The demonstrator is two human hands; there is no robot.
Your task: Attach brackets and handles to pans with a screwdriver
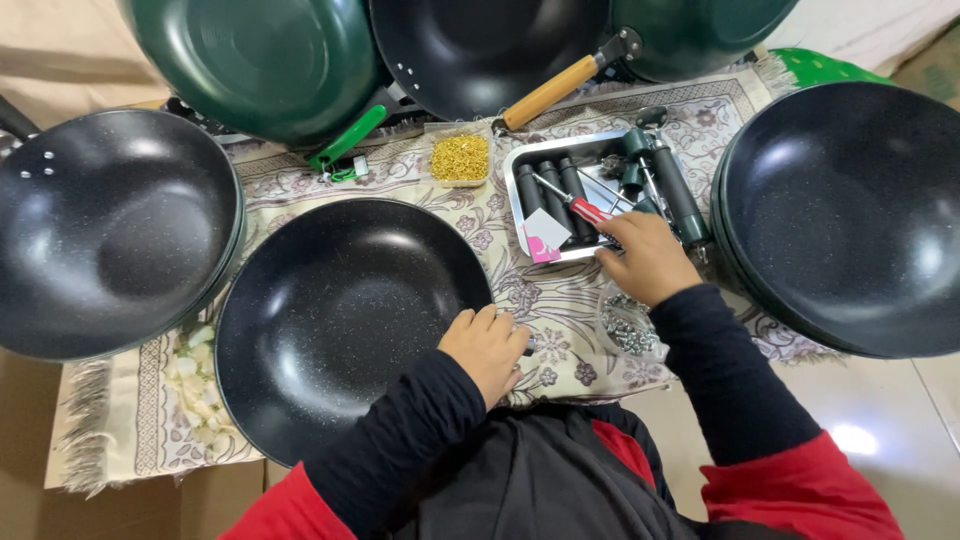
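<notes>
Two bare hands are over the patterned fringed cloth. Left hand sits at the rim of the black speckled non-stick wok in the middle, fingers curled together against its right edge, gripping something small and metallic I cannot make out. Right hand reaches into the shiny rectangular metal tray, fingertips closing on the red-handled screwdriver lying among black cylindrical handles. Just below that hand, a clear tub of silver screws. Beyond the wok, a small container of brass-coloured fasteners. More dark woks ring the cloth on both sides.
</notes>
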